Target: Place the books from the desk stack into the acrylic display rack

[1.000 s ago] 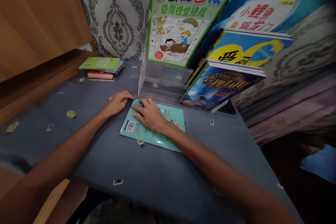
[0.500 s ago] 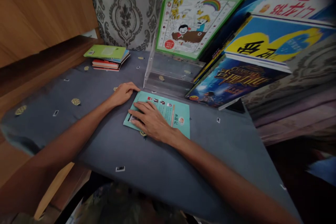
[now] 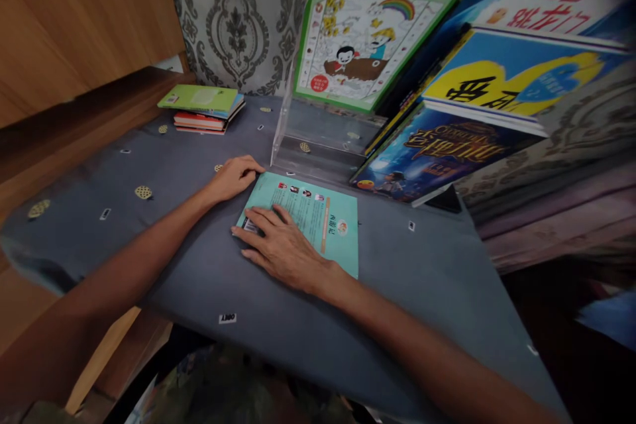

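The blue-green book is lying flat on the table, between the front edge and the clear stand near the back edge. The right hand is resting over the book's near left part, its fingers open and spreading out. The left hand is touching the book's far left corner; its fingers are curling, but I cannot tell if they are pinching. A pile is sitting near the table's back left corner.
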